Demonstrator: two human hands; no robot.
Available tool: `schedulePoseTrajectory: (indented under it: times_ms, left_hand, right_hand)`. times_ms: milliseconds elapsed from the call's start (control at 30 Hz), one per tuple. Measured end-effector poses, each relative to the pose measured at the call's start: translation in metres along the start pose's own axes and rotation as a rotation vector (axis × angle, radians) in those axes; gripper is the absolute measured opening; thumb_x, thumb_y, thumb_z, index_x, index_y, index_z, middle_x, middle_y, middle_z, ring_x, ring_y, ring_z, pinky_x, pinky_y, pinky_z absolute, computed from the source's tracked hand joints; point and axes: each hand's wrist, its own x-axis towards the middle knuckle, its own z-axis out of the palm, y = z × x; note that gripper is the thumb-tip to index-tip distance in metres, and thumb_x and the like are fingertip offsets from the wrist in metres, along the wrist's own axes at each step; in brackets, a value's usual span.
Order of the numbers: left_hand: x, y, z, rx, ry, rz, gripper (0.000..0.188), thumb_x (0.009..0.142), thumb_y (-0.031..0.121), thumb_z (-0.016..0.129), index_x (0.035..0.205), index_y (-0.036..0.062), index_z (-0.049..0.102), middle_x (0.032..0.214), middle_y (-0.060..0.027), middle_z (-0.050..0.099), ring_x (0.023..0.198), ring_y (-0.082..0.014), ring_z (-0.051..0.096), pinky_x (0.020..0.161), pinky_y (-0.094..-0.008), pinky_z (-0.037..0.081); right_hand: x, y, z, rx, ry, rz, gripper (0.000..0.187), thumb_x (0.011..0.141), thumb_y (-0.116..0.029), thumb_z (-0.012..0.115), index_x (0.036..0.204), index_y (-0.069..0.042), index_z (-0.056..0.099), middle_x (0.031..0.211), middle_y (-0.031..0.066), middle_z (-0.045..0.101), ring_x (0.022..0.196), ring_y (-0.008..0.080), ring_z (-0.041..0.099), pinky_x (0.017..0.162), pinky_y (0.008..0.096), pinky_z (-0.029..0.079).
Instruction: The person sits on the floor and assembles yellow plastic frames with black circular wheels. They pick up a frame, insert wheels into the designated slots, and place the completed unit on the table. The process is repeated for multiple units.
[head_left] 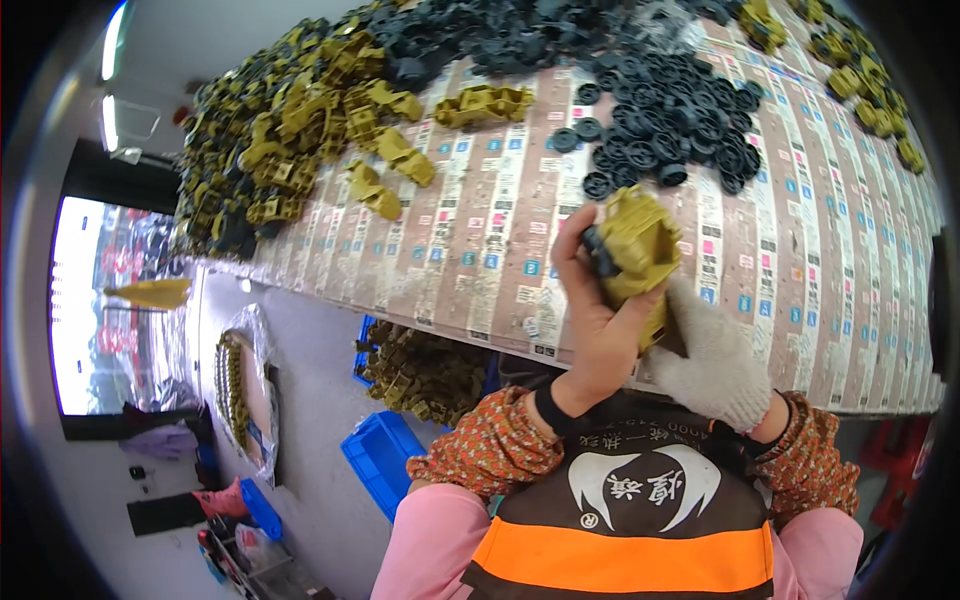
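Just over the table's near edge, my bare left hand [602,345] is closed around an olive-yellow plastic toy vehicle body [640,240]. A dark part, perhaps a wheel, shows at its left side by my fingers. My right hand [715,365], in a pale knitted glove, grips the lower end of the same body from the right. Some of its fingers are hidden behind the piece. Beyond the held body lies a heap of black toy wheels [690,115]. Farther left, several loose yellow vehicle bodies [485,104] lie on the table.
Yellow and dark toy pieces [270,130] are piled at the table's left end, with dark plastic parts [500,40] at the back. More yellow pieces [860,85] lie far right. Below the table edge stand a crate of yellow bodies [425,370] and a blue bin [385,460].
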Motion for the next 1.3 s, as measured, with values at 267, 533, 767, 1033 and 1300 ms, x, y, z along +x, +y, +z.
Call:
schedulePoseTrajectory:
  times_ms: [267, 533, 767, 1033, 1300]
  left_hand:
    - [0.072, 0.001, -0.041, 0.145, -0.336, -0.374, 0.07, 0.095, 0.017, 0.077, 0.153, 0.0083, 0.039, 0.148, -0.011, 0.051, 0.133, -0.0203, 0.049, 0.11, -0.0343, 0.042]
    - [0.216, -0.021, -0.228, 1.471, 0.545, -0.061, 0.075, 0.085, 0.03, 0.083, 0.145, 0.0107, 0.041, 0.129, -0.0288, 0.053, 0.127, -0.0423, 0.046, 0.11, -0.0527, 0.037]
    - [0.256, -0.032, -0.308, 1.523, 0.376, -0.346, 0.094, 0.08, 0.045, 0.08, 0.151, 0.0146, 0.026, 0.138, -0.0394, 0.053, 0.129, -0.0535, 0.052, 0.109, -0.0597, 0.038]
    - [0.238, -0.028, -0.303, 0.732, 0.459, -0.445, 0.082, 0.084, 0.025, 0.073, 0.152, 0.0187, 0.027, 0.136, -0.0287, 0.056, 0.115, -0.0459, 0.064, 0.1, -0.0575, 0.051]
    - [0.132, 0.036, -0.234, -0.47, 0.045, -0.586, 0.055, 0.1, 0.017, 0.063, 0.152, 0.0143, 0.047, 0.139, -0.0098, 0.061, 0.118, -0.0294, 0.065, 0.101, -0.0516, 0.056]
  right_hand:
    - [0.042, 0.023, -0.06, 0.27, 0.137, 0.155, 0.059, 0.083, -0.027, 0.075, 0.134, -0.003, 0.056, 0.098, 0.0078, 0.069, 0.083, 0.0167, 0.068, 0.072, 0.0319, 0.056]
    - [0.08, 0.173, -0.228, 0.3, 0.594, 0.403, 0.045, 0.092, -0.044, 0.071, 0.116, -0.008, 0.061, 0.076, 0.0004, 0.057, 0.051, 0.0059, 0.049, 0.04, 0.0221, 0.035]
    - [0.095, 0.178, -0.231, -0.86, 0.862, -0.088, 0.05, 0.097, -0.027, 0.067, 0.138, -0.001, 0.059, 0.12, 0.0219, 0.071, 0.1, 0.0334, 0.072, 0.087, 0.0409, 0.057]
    - [0.156, 0.05, -0.085, -0.583, 0.289, -0.414, 0.018, 0.088, -0.01, 0.069, 0.105, -0.007, 0.071, 0.095, 0.0148, 0.065, 0.095, 0.0349, 0.065, 0.087, 0.0436, 0.055]
    - [0.182, 0.028, -0.046, -1.013, 0.13, -0.369, 0.026, 0.079, -0.01, 0.075, 0.104, -0.007, 0.07, 0.108, 0.0157, 0.061, 0.105, 0.0332, 0.062, 0.088, 0.044, 0.053]
